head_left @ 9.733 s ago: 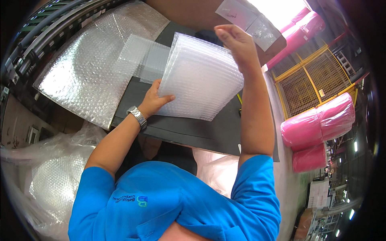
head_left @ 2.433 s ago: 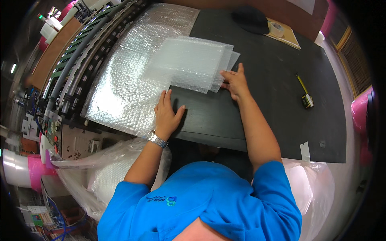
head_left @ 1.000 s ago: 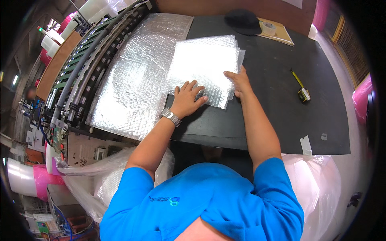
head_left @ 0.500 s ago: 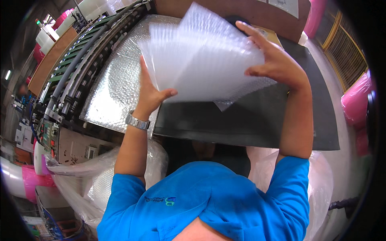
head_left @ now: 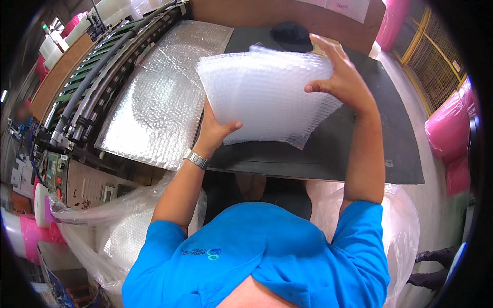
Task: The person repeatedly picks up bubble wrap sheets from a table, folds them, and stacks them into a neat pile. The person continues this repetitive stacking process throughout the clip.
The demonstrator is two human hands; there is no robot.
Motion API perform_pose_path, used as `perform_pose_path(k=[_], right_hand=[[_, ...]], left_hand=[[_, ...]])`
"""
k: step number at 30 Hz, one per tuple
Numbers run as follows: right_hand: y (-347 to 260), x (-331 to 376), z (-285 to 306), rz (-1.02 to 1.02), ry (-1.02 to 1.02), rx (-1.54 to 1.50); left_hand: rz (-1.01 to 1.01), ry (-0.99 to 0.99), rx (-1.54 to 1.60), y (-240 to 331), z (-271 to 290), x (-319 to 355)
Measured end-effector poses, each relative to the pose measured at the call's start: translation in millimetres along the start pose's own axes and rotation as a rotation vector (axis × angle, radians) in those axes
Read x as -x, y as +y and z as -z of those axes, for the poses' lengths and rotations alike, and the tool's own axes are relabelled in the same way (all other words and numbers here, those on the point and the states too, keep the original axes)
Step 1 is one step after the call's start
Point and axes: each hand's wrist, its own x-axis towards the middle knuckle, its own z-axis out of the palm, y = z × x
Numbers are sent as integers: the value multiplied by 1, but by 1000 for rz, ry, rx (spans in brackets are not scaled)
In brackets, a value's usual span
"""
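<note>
Blue fabric of the short-sleeved shirt [head_left: 257, 256] fills the near edge, with clear plastic bags [head_left: 118, 226] hanging at either side below the bench. The stack of bubble-wrap sheets [head_left: 267, 97] is now held clear of the black table mat [head_left: 328, 149], tilted with its lower edge toward the body; one second ago it lay flat on the mat under both palms, and half a second ago it was already being raised. The lift is therefore judged complete, and the stack is carried by the hands alone, which suggests that the sheets are being squared or made ready for moving. The left hand [head_left: 215, 131], a metal watch at its wrist, is closed on the lower left edge of the stack, thumb across the front and fingers behind. The right hand [head_left: 341, 77] is half open, fingers spread upward behind the upper right corner and the thumb pressed on the face. Farther left, a large bubble-wrap sheet [head_left: 159, 102] lies flat beside the mat, touching the roller machine [head_left: 102, 72]. At the far end of the mat a dark cap [head_left: 291, 35] rests before a brown board.
</note>
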Motion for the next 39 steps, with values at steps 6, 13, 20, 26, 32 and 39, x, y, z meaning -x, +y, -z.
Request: perform_pose_path(k=[6, 13, 20, 26, 32, 39], right_hand=[[0, 12, -3, -56, 340, -79], [-45, -17, 14, 79, 216, -397], [-66, -44, -15, -15, -99, -497], [-34, -50, 1, -171, 293, -1112], [-54, -37, -9, -9, 34, -408], [-29, -46, -6, -201, 254, -1032]], left_hand=[[51, -23, 60, -7, -6, 7], [24, -25, 38, -7, -9, 11], [8, -35, -7, -11, -8, 11], [4, -1, -2, -14, -5, 10], [13, -3, 42, -10, -9, 10], [-10, -11, 45, -11, -9, 9]])
